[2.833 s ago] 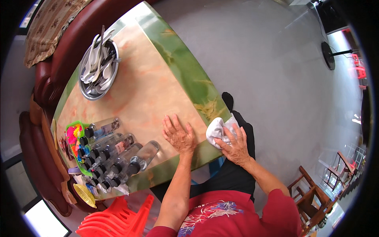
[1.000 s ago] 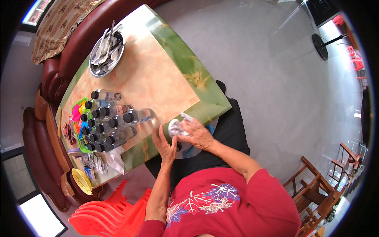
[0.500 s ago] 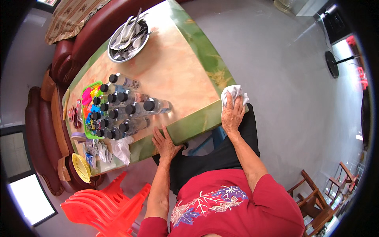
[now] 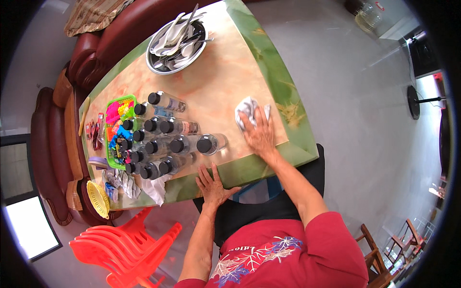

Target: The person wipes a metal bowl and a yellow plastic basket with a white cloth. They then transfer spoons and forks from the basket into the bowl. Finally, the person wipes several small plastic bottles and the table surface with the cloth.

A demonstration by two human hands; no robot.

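Observation:
Under my right hand [image 4: 260, 133] a white cloth [image 4: 247, 108] is bunched against the top of the marbled table [image 4: 221, 72], inside its green border. The fingers press and curl over the cloth. My left hand [image 4: 214, 187] lies with spread fingers on the green near edge of the table, holding nothing. Close beyond it stand several clear bottles with black caps [image 4: 204, 144], grouped together on the left half of the table.
A metal bowl of spoons [image 4: 173, 70] sits at the far side. Left of the bottles are a green basket of colourful packets [image 4: 109, 156], a white cloth or tissue [image 4: 154, 190] and a yellow basket [image 4: 98, 199]. Stacked red plastic chairs [image 4: 110, 245] stand at lower left.
My right hand has slid the cloth from the table's near right corner inward, left and farther onto the top. My left hand stays on the near edge; the whole view has shifted slightly.

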